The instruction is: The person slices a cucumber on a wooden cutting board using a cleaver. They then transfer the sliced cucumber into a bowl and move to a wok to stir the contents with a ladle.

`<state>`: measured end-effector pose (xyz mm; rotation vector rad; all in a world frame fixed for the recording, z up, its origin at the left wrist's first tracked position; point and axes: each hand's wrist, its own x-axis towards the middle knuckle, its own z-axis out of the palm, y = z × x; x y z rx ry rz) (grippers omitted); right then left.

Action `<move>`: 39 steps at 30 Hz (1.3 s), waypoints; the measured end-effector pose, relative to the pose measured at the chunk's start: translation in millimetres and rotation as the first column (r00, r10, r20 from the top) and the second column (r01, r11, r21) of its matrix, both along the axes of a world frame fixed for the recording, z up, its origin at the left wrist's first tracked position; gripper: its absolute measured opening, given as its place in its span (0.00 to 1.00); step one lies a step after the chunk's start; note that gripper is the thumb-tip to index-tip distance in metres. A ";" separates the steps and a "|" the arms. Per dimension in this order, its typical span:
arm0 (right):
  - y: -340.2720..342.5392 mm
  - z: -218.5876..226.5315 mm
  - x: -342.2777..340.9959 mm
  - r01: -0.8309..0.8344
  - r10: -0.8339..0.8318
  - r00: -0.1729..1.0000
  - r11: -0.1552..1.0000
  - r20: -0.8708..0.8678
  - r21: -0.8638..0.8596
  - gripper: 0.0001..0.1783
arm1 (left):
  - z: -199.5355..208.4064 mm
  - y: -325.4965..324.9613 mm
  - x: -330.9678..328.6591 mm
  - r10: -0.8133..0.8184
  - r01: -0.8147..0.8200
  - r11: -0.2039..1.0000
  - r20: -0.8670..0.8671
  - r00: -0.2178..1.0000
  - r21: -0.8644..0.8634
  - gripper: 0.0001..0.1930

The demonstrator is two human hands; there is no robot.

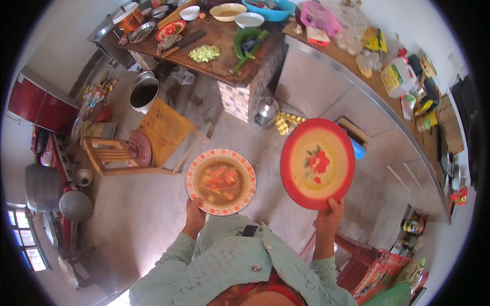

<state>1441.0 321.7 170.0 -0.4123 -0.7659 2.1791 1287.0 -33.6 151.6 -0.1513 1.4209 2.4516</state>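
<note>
Pale green jacket (224,260) nearest camera. Left hand (194,217): grip closed on near rim of orange-spotted dish (249,178), held fairly level, presumably so soupy food (219,184) stays in. Right hand (328,217): grip pinching near edge of red-rimmed plate (337,168), held apart to right, likely sparing flowered middle from thumb

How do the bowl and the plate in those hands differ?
The bowl holds soupy food; the plate shows no food, and a painted red flower. The bowl's rim is pale with orange spots; the plate's is red. Both are held by the edge.
</note>
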 end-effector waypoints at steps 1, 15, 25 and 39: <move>2.2 8.9 -7.2 0.006 -0.006 1.000 1.000 0.012 0.026 0.22 | -5.6 3.4 -15.4 0.053 -0.052 0.998 0.033 0.998 -0.035 0.21; 1.3 67.9 -111.6 -0.005 0.003 0.997 1.000 0.081 0.025 0.25 | 18.8 9.0 -163.4 0.164 -0.167 0.985 0.056 0.985 0.045 0.20; 41.6 70.6 -227.0 -0.167 0.167 0.986 0.986 0.012 -0.026 0.18 | 77.7 7.9 -180.7 0.384 -0.380 0.912 -0.002 0.923 0.154 0.24; 103.3 55.2 -303.5 -0.318 0.316 0.942 0.948 0.112 -0.003 0.20 | 104.3 22.9 -216.5 0.574 -0.571 0.811 0.017 0.819 0.126 0.21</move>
